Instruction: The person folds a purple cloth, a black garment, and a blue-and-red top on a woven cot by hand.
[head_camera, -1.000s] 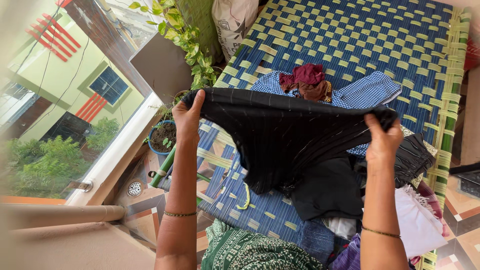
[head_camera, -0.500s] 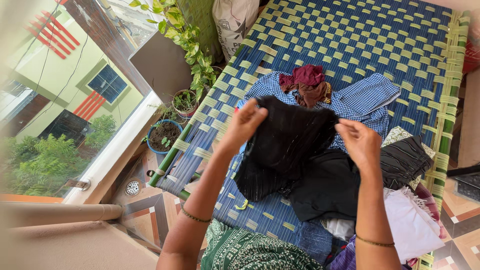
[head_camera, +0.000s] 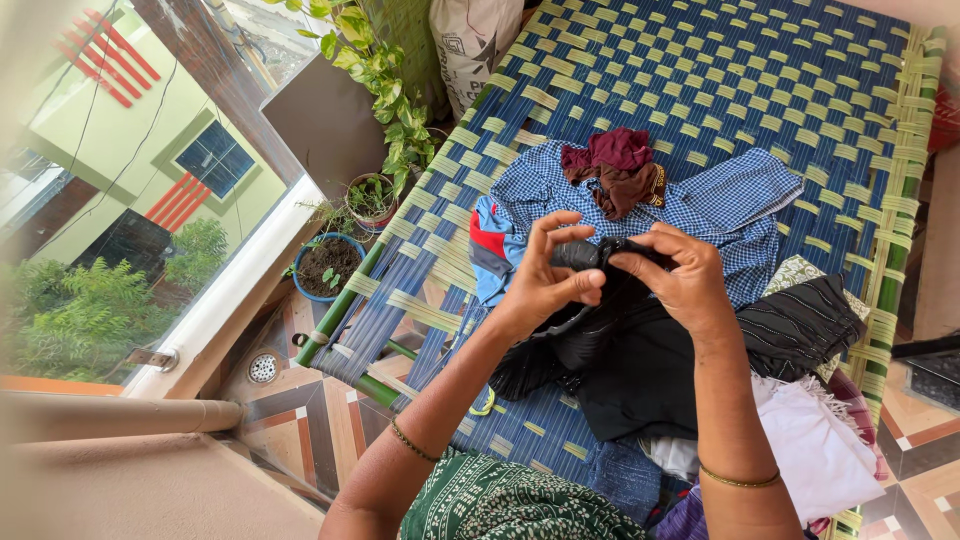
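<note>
Head view: both hands meet above the cot. The left hand pinches the bunched top of a black cloth, thumb against fingers. The right hand clenches the same bunch from the other side. The cloth hangs onto the clothes pile, near a checked shirt.

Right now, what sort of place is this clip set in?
Probably a home balcony or terrace: a woven cot piled with clothes, potted plants by a ledge, and both hands holding a black garment.
</note>
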